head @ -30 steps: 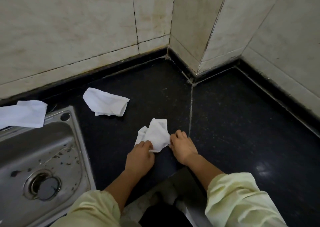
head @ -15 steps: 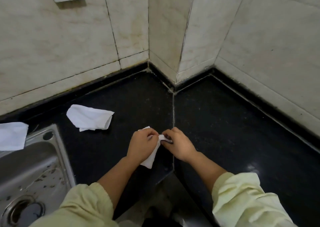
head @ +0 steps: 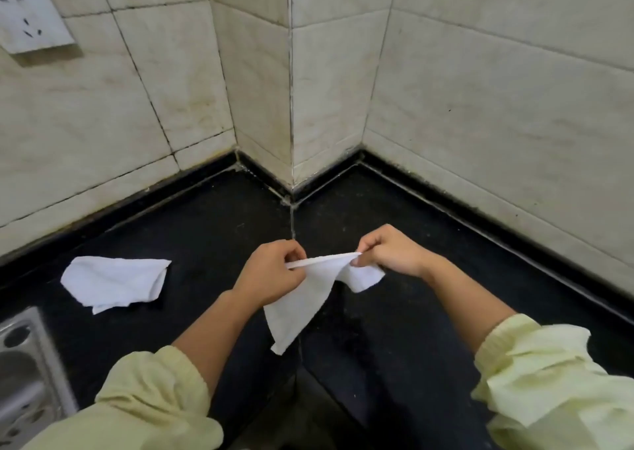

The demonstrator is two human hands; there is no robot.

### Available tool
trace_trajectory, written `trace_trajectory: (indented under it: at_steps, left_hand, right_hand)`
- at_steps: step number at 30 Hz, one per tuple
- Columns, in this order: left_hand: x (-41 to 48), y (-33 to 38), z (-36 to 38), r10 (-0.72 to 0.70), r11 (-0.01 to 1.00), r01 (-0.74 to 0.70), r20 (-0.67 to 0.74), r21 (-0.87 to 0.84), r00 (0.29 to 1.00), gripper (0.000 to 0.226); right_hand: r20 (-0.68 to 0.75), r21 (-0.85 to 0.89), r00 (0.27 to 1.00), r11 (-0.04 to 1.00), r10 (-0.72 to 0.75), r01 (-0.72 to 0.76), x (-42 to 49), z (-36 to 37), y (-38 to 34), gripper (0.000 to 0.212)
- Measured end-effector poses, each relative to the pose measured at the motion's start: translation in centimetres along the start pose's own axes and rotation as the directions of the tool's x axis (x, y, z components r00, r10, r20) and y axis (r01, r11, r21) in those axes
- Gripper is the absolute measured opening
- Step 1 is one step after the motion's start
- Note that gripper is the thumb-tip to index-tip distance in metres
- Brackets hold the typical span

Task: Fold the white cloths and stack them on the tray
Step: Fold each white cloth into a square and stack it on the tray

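**A:** Head view first. What are the hands doing?

**B:** Both are held over the black counter (head: pixel 206 230), near the seam that runs out from the wall corner. The left hand (head: pixel 271 274) pinches one end of the cloth's (head: pixel 302 298) top edge between its thumb and curled fingers. The right hand (head: pixel 391 254) pinches the other end the same way.

**A:** So the cloth is between them?

**B:** Yes. The top edge is pulled into a straight line from hand to hand. Most of the cloth hangs below the left hand and narrows to a point, and a small flap droops under the right hand. I cannot tell whether the point touches the counter.

**A:** Any other cloth?

**B:** A second cloth (head: pixel 113 283) lies loosely folded and rumpled on the counter to the left. It is well apart from the hands and near the corner of the sink (head: pixel 31 363).

**A:** And around that?

**B:** The steel sink is cut off at the lower left edge and blurred. Pale tiled walls (head: pixel 480 106) rise behind the counter, with one corner jutting toward the hands. A white socket (head: pixel 31 13) sits on the wall at the upper left. Pale yellow sleeves (head: pixel 154 391) are pushed up both forearms
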State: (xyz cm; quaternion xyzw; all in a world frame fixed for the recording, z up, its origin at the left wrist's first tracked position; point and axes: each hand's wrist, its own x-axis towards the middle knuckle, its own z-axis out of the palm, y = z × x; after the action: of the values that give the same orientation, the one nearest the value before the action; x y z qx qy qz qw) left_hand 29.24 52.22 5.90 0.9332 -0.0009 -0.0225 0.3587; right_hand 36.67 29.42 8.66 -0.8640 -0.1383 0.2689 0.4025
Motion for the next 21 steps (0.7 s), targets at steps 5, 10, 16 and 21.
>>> trace_trajectory:
  at_steps: [5,10,16,21]
  left_hand:
    - [2.8,1.9,-0.6,-0.01,0.994,0.003,-0.068,-0.105,0.998,0.026]
    - [5.5,4.2,-0.3,-0.009,0.967,-0.022,-0.118,-0.254,0.993,0.022]
    - [8.6,5.9,1.2,-0.01,0.959,-0.028,-0.131,-0.282,0.991,0.019]
    - [10.9,6.6,2.6,-0.03,0.939,-0.013,-0.119,-0.343,0.992,0.023]
  right_hand:
    - [-0.038,0.048,0.998,0.998,0.053,-0.051,-1.7,-4.5,1.7,0.024]
    - [-0.051,0.254,0.991,0.961,0.127,-0.11,-3.1,-7.9,3.8,0.027]
    - [-0.22,0.403,0.953,0.909,0.209,-0.107,-3.7,-10.1,6.3,0.021]
    - [-0.419,0.48,0.874,0.877,0.246,-0.017,-3.7,-11.5,8.0,0.016]
